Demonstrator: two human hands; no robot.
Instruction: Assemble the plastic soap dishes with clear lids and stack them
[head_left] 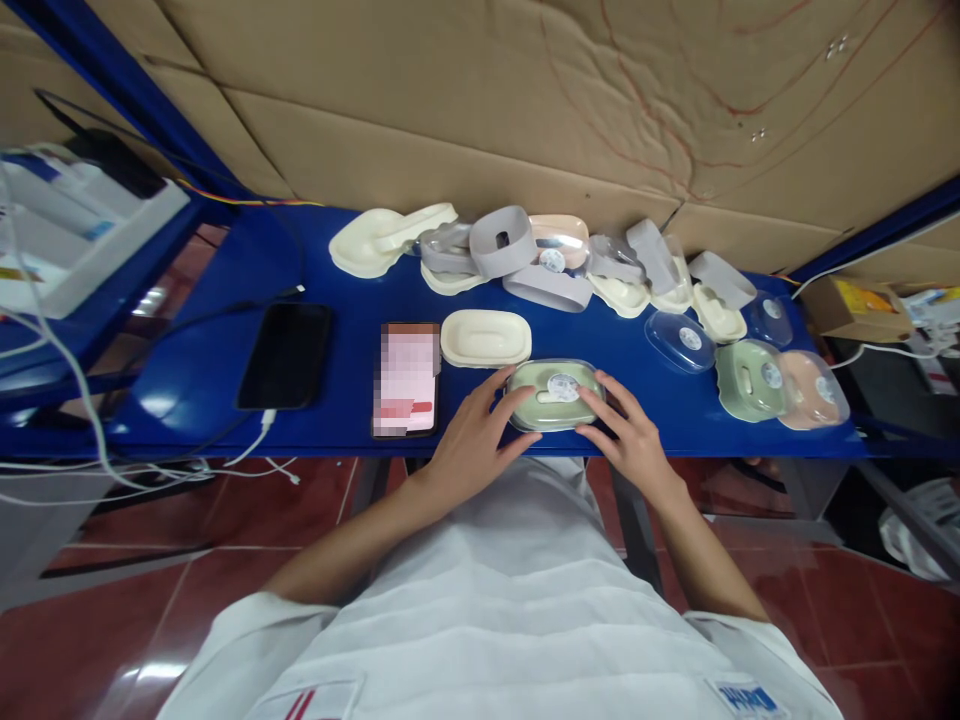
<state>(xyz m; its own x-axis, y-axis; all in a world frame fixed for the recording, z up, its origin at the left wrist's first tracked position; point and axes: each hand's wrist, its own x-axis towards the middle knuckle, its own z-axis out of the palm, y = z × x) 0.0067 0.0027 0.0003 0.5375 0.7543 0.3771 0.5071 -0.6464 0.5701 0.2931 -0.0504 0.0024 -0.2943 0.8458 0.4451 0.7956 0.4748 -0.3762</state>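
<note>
A green plastic box with a clear lid (534, 412) and a round label sits near the front edge of the blue table. My left hand (480, 430) grips its left end, fingers bent over the lid's edge. On the opposite end, my right hand (626, 432) holds it with thumb and fingers apart. Just behind the box lies a cream oval tray (486, 338). A phone with a lit screen (406, 380) is left of my left hand. To the right stand a lidded green box (742, 385) and a lidded peach box (806, 395).
Along the back of the blue table (217, 270) lie cream trays (365, 243), grey bands (501, 243) and clear lids, with another clear lid (679, 342) farther forward. A dark phone (285, 355) with a white cable lies left. Cardboard (450, 100) stands behind.
</note>
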